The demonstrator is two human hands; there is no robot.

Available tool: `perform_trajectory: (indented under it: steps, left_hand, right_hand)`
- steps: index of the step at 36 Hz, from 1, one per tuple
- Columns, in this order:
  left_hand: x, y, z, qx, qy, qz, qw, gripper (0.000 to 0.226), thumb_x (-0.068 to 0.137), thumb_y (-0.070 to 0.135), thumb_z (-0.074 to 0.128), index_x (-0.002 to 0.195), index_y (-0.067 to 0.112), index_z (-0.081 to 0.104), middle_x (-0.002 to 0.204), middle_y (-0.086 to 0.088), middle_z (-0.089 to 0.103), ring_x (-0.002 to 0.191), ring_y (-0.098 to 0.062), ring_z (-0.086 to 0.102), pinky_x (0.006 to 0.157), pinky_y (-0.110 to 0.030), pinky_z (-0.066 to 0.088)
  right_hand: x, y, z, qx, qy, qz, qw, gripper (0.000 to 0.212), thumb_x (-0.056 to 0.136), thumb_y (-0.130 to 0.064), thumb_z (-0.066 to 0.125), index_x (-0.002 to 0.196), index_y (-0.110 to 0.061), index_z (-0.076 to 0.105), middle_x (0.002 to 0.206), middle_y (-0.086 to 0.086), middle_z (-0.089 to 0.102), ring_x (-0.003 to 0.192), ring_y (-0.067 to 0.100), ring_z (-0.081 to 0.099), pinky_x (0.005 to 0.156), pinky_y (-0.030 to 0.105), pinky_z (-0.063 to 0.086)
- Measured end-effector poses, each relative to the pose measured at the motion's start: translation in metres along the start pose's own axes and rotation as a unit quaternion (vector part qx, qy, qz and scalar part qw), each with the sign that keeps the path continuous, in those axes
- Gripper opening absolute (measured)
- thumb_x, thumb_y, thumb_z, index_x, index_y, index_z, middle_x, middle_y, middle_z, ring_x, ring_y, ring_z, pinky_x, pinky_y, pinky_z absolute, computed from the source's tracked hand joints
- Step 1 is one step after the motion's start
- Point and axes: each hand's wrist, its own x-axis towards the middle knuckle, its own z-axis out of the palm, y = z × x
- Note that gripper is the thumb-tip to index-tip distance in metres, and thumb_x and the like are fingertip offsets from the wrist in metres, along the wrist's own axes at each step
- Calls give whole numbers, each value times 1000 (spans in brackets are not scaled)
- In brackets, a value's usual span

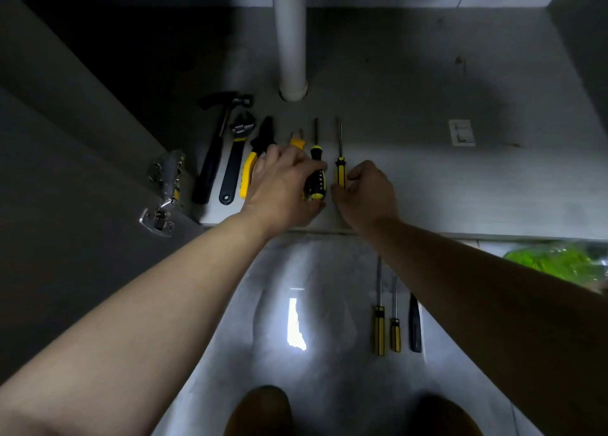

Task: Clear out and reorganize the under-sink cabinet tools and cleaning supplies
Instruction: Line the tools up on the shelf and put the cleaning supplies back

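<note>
Tools lie in a row on the cabinet floor (411,178): a black hammer (214,152), a black adjustable wrench (235,159), yellow-handled pliers (253,159), a small yellow tool (297,141) partly hidden by my hand, a black-and-yellow screwdriver (316,169) and a slimmer yellow-handled screwdriver (340,169). My left hand (283,188) is shut on the black-and-yellow screwdriver's handle. My right hand (368,192) pinches the lower end of the slim screwdriver's handle with thumb and fingers.
A white drain pipe (291,37) rises from the cabinet floor behind the row. A door hinge (164,192) sits at the left. On the tiled floor outside lie two yellow screwdrivers (380,327) and a dark tool (415,327); a green bag (559,261) is at right.
</note>
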Motion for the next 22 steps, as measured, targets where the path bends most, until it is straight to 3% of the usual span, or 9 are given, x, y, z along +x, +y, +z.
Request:
perform_trajectory:
  steps: [8,13,19,22]
  left_hand:
    - [-1,4,-3,0,-3,-4,1000,72,69,54,76,137,40,57,136,0,47,127,-29,37,103,-41,32]
    - [-4,8,-6,-4,-4,-11,1000,73,71,52,75,140,38,55,138,-2,46,130,-29,36,104,-40,32]
    - [-11,12,-8,-6,-10,-15,1000,81,72,47,80,146,36,49,143,-6,43,133,-30,34,106,-41,31]
    - [-16,13,-9,-12,-13,-17,1000,85,72,46,80,148,34,45,145,-6,41,135,-30,32,107,-41,31]
  right_hand:
    - [-5,4,0,24,9,-4,1000,35,85,-29,71,113,-13,55,108,12,61,96,25,59,72,27,40]
    - [-8,8,-1,28,10,-16,999,35,86,-30,72,112,-14,54,104,9,59,82,16,52,55,19,29]
    - [-20,16,-8,47,-3,-33,998,31,88,-29,71,110,-16,53,98,9,59,79,16,56,59,22,36]
    - [-28,20,-15,55,-11,-34,998,30,90,-31,70,111,-17,53,95,7,59,80,17,58,67,30,47]
